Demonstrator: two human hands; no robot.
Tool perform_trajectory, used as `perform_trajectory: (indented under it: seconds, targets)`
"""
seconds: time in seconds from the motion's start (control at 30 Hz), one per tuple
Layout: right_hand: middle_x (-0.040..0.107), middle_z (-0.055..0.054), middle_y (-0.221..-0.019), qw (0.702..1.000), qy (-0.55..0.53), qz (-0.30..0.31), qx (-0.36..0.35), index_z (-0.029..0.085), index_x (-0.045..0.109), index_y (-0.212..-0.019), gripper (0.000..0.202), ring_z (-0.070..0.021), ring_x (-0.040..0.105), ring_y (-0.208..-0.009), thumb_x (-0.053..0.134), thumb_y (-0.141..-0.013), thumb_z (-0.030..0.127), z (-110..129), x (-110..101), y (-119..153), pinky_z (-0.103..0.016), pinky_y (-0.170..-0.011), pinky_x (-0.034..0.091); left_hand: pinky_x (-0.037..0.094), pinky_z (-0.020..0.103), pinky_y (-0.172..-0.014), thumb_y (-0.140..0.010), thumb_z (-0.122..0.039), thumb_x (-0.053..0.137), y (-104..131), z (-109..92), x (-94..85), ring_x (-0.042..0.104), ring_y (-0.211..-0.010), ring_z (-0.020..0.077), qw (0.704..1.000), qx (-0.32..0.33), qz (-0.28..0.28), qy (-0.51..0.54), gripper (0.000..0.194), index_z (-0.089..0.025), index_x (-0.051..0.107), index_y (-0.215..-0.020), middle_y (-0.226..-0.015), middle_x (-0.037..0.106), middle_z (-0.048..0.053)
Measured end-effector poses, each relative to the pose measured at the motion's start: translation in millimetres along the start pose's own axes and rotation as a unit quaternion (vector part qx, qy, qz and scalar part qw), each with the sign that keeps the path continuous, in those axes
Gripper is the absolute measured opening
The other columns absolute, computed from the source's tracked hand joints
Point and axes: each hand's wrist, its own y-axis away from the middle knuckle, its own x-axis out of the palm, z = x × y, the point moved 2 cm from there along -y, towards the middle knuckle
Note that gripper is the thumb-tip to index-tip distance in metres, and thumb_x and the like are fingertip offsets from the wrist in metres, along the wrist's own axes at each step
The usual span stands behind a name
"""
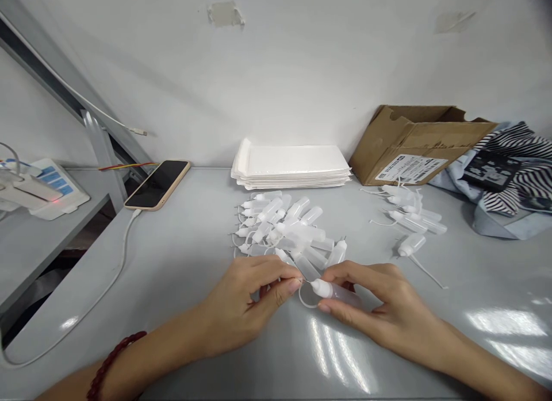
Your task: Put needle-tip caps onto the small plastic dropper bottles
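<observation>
My right hand (371, 297) is closed around a small translucent squeeze bottle (342, 295) with a white top and a thin metal needle tip. The bottle lies nearly level, its needle pointing left. A thin white strap (307, 304) loops from the bottle's top toward my left hand (259, 295). Thumb and forefinger of that hand pinch the strap's end right at the needle's point; the fingertips mostly hide the small end piece. Just beyond both hands lies a pile of similar needle-tip bottles (297, 234), several with straps and needles showing.
Farther right lies a smaller group of bottles (414, 217). A stack of white padded envelopes (297, 159) and an open cardboard box (422, 137) stand by the wall. Striped cloth (509, 177) is at right. A phone (158, 184) with a white cable (123, 251) lies left on the grey table (181, 246).
</observation>
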Motion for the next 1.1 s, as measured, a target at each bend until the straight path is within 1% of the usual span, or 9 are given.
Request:
perform_trajectory:
  seconds: [0.17,0.3,0.4,0.5,0.6,0.7,0.87,1.0,1.1]
  targets:
    - [0.070,-0.001,-0.077,1.000,0.005,0.000,-0.005,0.022,0.065,-0.088,0.016,-0.0121,0.061,-0.061,0.059,-0.084,0.037,2.2,-1.9,-0.2,-0.019,-0.044,0.043,0.038,0.020,-0.058,-0.093,-0.019,0.042,-0.1,0.6,0.4,0.048,-0.060,0.0093,0.999,0.013,0.010,-0.030,0.020,-0.016,0.061,-0.087,-0.066,0.053,-0.002]
    - [0.069,0.000,-0.071,0.999,0.012,0.001,-0.036,0.022,0.066,-0.090,0.014,-0.0112,0.060,-0.056,0.058,-0.085,0.033,3.5,-4.7,-0.3,-0.019,-0.043,0.042,0.037,0.020,-0.058,-0.093,-0.019,0.041,1.2,1.6,1.1,0.047,-0.060,0.0100,0.997,0.027,0.031,-0.063,0.019,-0.017,0.059,-0.087,-0.067,0.053,-0.001]
    - [0.068,-0.001,-0.069,0.997,0.025,0.002,-0.071,0.021,0.066,-0.093,0.015,-0.0114,0.059,-0.054,0.057,-0.086,0.031,2.2,-4.5,0.1,-0.022,-0.048,0.044,0.036,0.020,-0.059,-0.092,-0.016,0.042,1.4,1.3,1.6,0.046,-0.061,0.0094,0.996,0.036,0.051,-0.069,0.018,-0.016,0.058,-0.083,-0.067,0.052,-0.002]
    - [0.068,-0.002,-0.071,0.995,0.033,0.011,-0.089,0.019,0.065,-0.094,0.016,-0.0122,0.060,-0.056,0.056,-0.088,0.030,0.0,-2.3,0.8,-0.024,-0.053,0.045,0.036,0.020,-0.061,-0.091,-0.013,0.043,1.3,0.4,2.2,0.046,-0.063,0.0089,0.995,0.042,0.062,-0.068,0.017,-0.015,0.056,-0.081,-0.067,0.051,-0.002]
    - [0.067,-0.003,-0.071,0.994,0.024,0.018,-0.105,0.016,0.064,-0.095,0.016,-0.0125,0.060,-0.057,0.055,-0.089,0.029,-0.6,-0.6,0.9,-0.024,-0.053,0.045,0.035,0.020,-0.059,-0.090,-0.012,0.043,1.7,-0.5,2.9,0.045,-0.062,0.0086,0.995,0.043,0.062,-0.071,0.017,-0.015,0.055,-0.080,-0.067,0.050,-0.002]
    - [0.067,-0.004,-0.075,0.993,0.009,0.023,-0.118,0.015,0.064,-0.097,0.017,-0.0139,0.062,-0.064,0.054,-0.090,0.027,-0.3,0.0,0.5,-0.024,-0.055,0.046,0.035,0.020,-0.059,-0.091,-0.012,0.042,2.5,-1.5,3.9,0.045,-0.061,0.0087,0.994,0.048,0.064,-0.068,0.017,-0.014,0.055,-0.080,-0.066,0.051,-0.002]
    - [0.067,-0.007,-0.079,0.991,-0.011,0.017,-0.131,0.011,0.063,-0.096,0.018,-0.0147,0.064,-0.070,0.053,-0.090,0.024,-0.3,1.6,-1.3,-0.024,-0.060,0.049,0.036,0.021,-0.059,-0.092,-0.013,0.041,3.3,-0.6,5.3,0.045,-0.061,0.0094,0.995,0.055,0.049,-0.067,0.019,-0.014,0.057,-0.081,-0.067,0.052,-0.001]
    - [0.066,-0.007,-0.078,0.993,-0.012,0.015,-0.113,0.011,0.062,-0.097,0.019,-0.0134,0.063,-0.067,0.052,-0.091,0.026,-1.3,4.0,-2.7,-0.023,-0.058,0.049,0.034,0.021,-0.057,-0.092,-0.014,0.041,2.4,1.8,6.1,0.044,-0.058,0.0094,0.995,0.055,0.042,-0.071,0.022,-0.013,0.060,-0.082,-0.063,0.050,-0.001]
    - [0.065,-0.005,-0.075,0.993,-0.014,0.006,-0.117,0.012,0.062,-0.096,0.018,-0.0126,0.062,-0.064,0.051,-0.091,0.025,-0.9,4.1,-2.2,-0.022,-0.056,0.048,0.034,0.020,-0.055,-0.092,-0.013,0.042,1.8,2.0,6.1,0.043,-0.056,0.0085,0.995,0.067,0.030,-0.061,0.022,-0.012,0.062,-0.084,-0.059,0.047,-0.003]
